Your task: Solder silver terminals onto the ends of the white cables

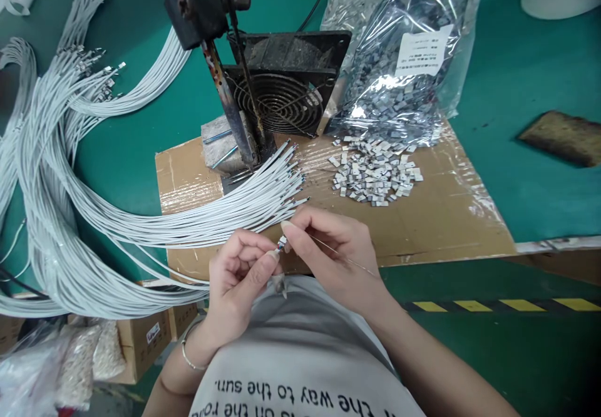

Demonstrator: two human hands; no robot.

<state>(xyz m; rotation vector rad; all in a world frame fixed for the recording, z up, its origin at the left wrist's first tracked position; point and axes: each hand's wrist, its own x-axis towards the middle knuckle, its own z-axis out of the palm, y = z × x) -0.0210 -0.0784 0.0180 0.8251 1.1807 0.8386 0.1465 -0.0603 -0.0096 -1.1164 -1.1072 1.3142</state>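
Observation:
My left hand (244, 279) is closed, pinching the end of a white cable between thumb and fingertips. At that end sits a small white connector (282, 242) with short coloured leads. My right hand (335, 257) is also closed, its thumb tip at the connector. A thin silvery strand that looks like solder wire (348, 260) passes through the right hand and out over the wrist. Just above, a fanned bundle of white cables (225, 216) lies with its stripped ends pointing right. A loose pile of small connectors (375, 173) sits to the upper right.
A soldering iron (230, 104) in a clamp points down at the cardboard sheet (446, 216). Behind it stands a black fan (282, 101). A clear bag (399, 85) of connectors lies at the back right, a brown block (563, 137) at far right. More cables (47, 154) heap up left.

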